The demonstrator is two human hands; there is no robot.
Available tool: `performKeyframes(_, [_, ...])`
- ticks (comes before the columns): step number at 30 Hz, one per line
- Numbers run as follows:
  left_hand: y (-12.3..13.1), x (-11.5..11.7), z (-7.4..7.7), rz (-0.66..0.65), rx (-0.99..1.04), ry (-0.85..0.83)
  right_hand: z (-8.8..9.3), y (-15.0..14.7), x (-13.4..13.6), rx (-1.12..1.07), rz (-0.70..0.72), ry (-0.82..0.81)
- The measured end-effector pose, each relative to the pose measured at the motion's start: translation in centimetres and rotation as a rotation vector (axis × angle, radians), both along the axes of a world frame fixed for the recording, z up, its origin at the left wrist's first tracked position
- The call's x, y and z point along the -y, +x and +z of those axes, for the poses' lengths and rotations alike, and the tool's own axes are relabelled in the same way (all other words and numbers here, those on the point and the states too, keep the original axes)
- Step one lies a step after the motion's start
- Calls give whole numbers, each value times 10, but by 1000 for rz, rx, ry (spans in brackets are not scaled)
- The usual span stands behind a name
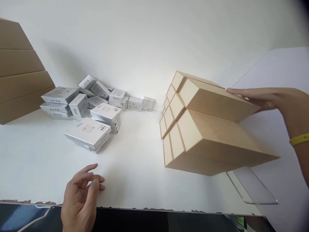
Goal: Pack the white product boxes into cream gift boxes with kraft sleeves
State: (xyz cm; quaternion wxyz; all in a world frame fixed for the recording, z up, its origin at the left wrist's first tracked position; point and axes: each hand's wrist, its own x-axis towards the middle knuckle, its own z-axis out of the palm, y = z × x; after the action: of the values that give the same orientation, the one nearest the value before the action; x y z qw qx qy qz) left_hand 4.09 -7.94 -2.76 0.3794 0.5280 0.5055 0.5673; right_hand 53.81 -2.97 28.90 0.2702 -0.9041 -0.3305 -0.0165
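left hand, fingers loosely apart, over white tabletop (chipped edge behind them); right hand, fingers touching a tan box, clamped or not i cannot tell.

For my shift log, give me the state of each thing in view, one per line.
Tan boxes: stacked, pale ends facing left
White boxes: look shut, loosely piled, some tilted
Brown boxes: stacked, cut off by picture edge
Left hand: empty, fingers loosely bent
Right hand: touching an upper tan box
Wristband: on right wrist
Wire frame: partly hidden
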Motion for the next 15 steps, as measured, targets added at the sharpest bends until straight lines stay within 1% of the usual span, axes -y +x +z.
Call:
performKeyframes(2, [0,0,0,-7,6,-4,-10,7,18,-332,-22,-43])
performKeyframes(3, [0,0,-1,-10,11,-4,-15,9,26,-465,-30,-36])
performKeyframes(5, [0,0,-1,-10,17,2,-23,12,37,-619,-37,46])
performKeyframes(7, [0,0,-1,-7,16,11,-29,12,42,-692,-30,142])
performKeyframes(9, [1,0,-2,3,23,13,-30,12,41,-730,-25,211])
performKeyframes(15, [3,-1,-6,-3,76,40,-28,6,30,-748,-65,271])
